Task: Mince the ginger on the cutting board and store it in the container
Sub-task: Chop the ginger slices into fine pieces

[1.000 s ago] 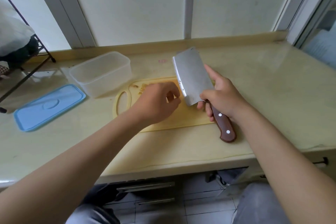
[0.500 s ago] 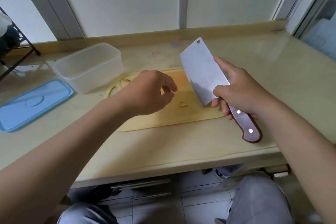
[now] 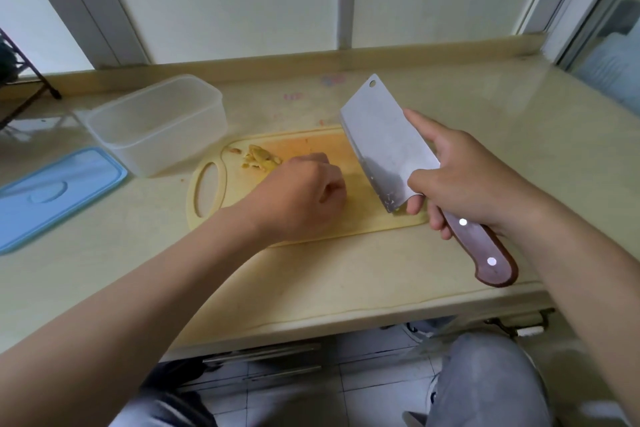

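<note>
Grasps the brown riveted handle of a cleaver (image 3: 384, 142) in the right grip (image 3: 464, 177), index finger stretched along the blade's right side, thumb pressed to its near face. Holds the blade tilted above the right end of the yellow cutting board (image 3: 377, 224), tip pointing far and slightly left. Rests the left grip (image 3: 301, 198) on the middle of the board, knuckles up, fingers curled under and hidden; cannot tell whether anything is pinched beneath. Just beyond and left of that grip, beside the board's oval handle hole: a small heap of pale yellow ginger pieces (image 3: 259, 158), one stray bit a little further left. Near the board's far-left corner on the tabletop (image 3: 346, 274): a clear plastic container (image 3: 166, 152), open. Left of it, lying flat: a blue lid (image 3: 55, 191).
</note>
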A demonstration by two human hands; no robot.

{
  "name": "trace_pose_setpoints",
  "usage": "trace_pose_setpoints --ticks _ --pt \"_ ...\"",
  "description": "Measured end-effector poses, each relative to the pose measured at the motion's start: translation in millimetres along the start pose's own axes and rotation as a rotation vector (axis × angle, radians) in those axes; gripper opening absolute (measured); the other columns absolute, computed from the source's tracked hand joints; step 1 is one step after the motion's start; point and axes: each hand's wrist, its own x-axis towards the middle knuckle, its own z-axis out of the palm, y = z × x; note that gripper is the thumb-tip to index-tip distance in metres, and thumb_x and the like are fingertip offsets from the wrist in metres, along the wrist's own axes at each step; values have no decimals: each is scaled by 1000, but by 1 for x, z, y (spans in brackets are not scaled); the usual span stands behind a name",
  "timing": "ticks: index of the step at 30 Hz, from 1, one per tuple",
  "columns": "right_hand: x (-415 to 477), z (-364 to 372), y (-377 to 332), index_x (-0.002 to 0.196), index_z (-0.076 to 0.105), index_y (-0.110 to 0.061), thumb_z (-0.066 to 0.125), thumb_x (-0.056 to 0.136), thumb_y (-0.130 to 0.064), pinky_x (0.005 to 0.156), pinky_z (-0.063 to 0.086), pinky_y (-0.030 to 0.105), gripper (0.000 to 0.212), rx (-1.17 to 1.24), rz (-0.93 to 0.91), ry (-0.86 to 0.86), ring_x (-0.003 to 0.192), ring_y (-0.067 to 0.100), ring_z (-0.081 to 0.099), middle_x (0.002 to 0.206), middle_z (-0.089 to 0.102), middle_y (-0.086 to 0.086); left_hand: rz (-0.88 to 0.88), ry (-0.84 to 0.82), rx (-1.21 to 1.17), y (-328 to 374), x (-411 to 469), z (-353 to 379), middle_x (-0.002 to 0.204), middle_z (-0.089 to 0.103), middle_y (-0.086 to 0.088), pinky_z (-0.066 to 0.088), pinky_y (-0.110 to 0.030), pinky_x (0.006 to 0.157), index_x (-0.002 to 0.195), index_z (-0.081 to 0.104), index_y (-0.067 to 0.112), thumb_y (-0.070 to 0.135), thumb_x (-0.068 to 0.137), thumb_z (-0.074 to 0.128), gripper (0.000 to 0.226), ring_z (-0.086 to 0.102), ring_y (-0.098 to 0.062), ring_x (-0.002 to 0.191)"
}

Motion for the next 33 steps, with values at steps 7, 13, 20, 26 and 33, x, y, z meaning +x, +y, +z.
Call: trace_pose_setpoints --ticks 7,13,20,26,33 --pt "4 -1 3 159 21 -56 43 90 3 43 53 36 93 -1 6 -26 44 26 56 71 72 18 -128 -162 28 -3 20 -19 91 62 3 51 -34 80 93 71 16 26 94 60 15 57 -19 85" --pt "5 -1 4 159 19 -57 42 90 3 43 54 36 94 -48 5 -21 43 25 58 69 72 15 81 82 70 -10 1 -1 85 60 -3 50 -38 69 86 72 14 21 88 61 13 56 -24 80" --pt "9 3 -7 159 14 -57 43 91 2 43 55 35 95 -137 3 -41 44 23 59 76 73 17 118 120 -82 -15 -4 9 82 62 -3 38 -24 67 91 81 17 23 85 62 21 52 -16 70" --pt "8 -4 -14 157 15 -61 44 91 0 40 48 28 95 -191 1 -6 43 20 59 73 73 12 199 158 -21 -13 5 12 79 60 -3 50 -37 62 80 76 14 20 85 62 16 55 -22 67" --pt "5 5 -14 155 16 -64 46 92 -1 40 50 30 94 -213 43 -21 41 20 60 68 72 10 322 158 -83 -25 9 14 79 63 -2 50 -35 62 83 79 14 22 86 65 16 57 -22 68"
